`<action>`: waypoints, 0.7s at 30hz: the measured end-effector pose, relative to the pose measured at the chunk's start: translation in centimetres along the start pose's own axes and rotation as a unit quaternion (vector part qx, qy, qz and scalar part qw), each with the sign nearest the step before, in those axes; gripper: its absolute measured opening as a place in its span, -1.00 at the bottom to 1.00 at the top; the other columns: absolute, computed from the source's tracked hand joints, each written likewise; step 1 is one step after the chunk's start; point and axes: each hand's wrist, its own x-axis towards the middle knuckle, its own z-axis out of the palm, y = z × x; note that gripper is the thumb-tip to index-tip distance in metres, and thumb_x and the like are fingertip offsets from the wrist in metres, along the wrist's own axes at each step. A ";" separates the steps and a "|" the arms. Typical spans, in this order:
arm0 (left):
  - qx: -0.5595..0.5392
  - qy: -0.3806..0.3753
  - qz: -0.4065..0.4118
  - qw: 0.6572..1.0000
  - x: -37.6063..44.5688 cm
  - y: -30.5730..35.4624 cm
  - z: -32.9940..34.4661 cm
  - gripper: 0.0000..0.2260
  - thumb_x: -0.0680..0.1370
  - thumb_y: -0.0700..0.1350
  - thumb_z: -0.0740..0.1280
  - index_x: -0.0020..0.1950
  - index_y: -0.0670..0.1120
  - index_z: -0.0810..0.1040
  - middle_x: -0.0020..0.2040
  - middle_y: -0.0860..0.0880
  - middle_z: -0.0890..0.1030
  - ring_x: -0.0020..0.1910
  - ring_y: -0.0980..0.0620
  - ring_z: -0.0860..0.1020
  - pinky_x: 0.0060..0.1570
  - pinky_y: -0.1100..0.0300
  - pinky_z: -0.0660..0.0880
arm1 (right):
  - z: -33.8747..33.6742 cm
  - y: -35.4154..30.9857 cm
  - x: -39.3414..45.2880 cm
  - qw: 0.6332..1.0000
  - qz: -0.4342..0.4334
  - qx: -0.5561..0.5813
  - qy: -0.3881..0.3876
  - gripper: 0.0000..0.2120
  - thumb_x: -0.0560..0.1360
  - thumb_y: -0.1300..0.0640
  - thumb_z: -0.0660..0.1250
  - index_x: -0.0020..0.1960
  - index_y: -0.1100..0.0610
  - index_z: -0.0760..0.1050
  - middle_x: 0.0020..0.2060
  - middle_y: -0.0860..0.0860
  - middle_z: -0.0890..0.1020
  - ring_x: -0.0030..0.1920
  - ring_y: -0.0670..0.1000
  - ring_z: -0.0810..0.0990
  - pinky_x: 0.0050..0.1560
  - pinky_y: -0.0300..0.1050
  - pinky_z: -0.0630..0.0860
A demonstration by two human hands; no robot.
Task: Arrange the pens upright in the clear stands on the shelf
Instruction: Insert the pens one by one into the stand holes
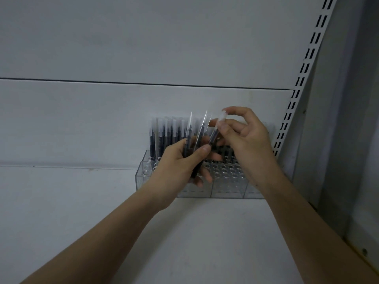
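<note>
Head view: a white shelf [61, 201] is seen from above.
Left hand [180, 167]: a bundle of pens [189, 140] is gripped — fanned upward.
Right hand [244, 136]: one pen [215, 133] is pinched near its clear cap.
Clear stands [227, 181]: set against the back panel — a row of pens [164, 134] is held upright at the rear.

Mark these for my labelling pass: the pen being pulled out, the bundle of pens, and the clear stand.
pen [215, 134], head view, dark barrel below the right hand's fingers.
bundle of pens [189, 138], head view, barrels above the left hand.
clear stand [227, 187], head view, front wall.
</note>
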 end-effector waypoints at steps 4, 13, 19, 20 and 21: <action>-0.007 0.008 0.005 1.000 0.0 0.0 0.1 -0.78 0.63 -0.10 0.27 0.24 -0.12 0.55 -0.03 -0.13 0.71 -0.39 -0.05 0.58 -0.45 0.17 0.50 | 0.2 0.1 0.1 1.000 -0.002 -0.006 0.009 -0.68 0.51 0.17 0.45 0.23 0.03 0.49 -0.03 0.03 0.70 -0.08 -0.02 0.70 -0.06 -0.22 0.61; -0.040 0.017 0.010 0.999 0.0 0.2 0.4 -0.76 0.66 -0.06 0.18 0.25 -0.05 0.55 -0.02 -0.12 0.71 -0.34 -0.07 0.62 -0.35 0.11 0.61 | -0.2 -0.3 0.3 0.993 -0.025 0.030 0.109 -0.69 0.53 0.23 0.43 0.23 0.03 0.49 -0.03 0.04 0.71 -0.10 -0.08 0.70 -0.10 -0.26 0.60; 0.023 0.077 0.069 0.994 0.5 -0.1 -0.1 -0.75 0.66 -0.02 0.17 0.27 0.04 0.56 0.03 -0.02 0.67 -0.01 -0.02 0.66 0.00 0.11 0.63 | -1.0 -0.9 0.5 0.976 -0.057 0.084 0.193 -0.72 0.56 0.29 0.37 0.21 0.05 0.47 -0.10 -0.02 0.71 -0.08 -0.10 0.70 -0.10 -0.25 0.60; 0.043 0.083 0.074 0.993 0.5 -0.1 -0.2 -0.74 0.65 -0.01 0.17 0.27 0.06 0.56 0.01 0.01 0.68 0.03 0.01 0.65 0.04 0.11 0.62 | -1.0 -0.8 0.5 0.976 -0.064 0.073 0.196 -0.72 0.57 0.29 0.37 0.22 0.05 0.47 -0.09 -0.02 0.70 -0.08 -0.10 0.70 -0.10 -0.25 0.60; 0.060 0.090 0.078 0.991 0.5 -0.2 -0.2 -0.74 0.65 0.00 0.17 0.27 0.08 0.56 -0.03 0.04 0.68 0.03 0.04 0.64 0.06 0.13 0.60 | -1.1 -0.8 0.5 0.976 -0.073 0.055 0.196 -0.71 0.57 0.28 0.37 0.24 0.05 0.47 -0.07 -0.01 0.69 -0.08 -0.08 0.69 -0.09 -0.24 0.61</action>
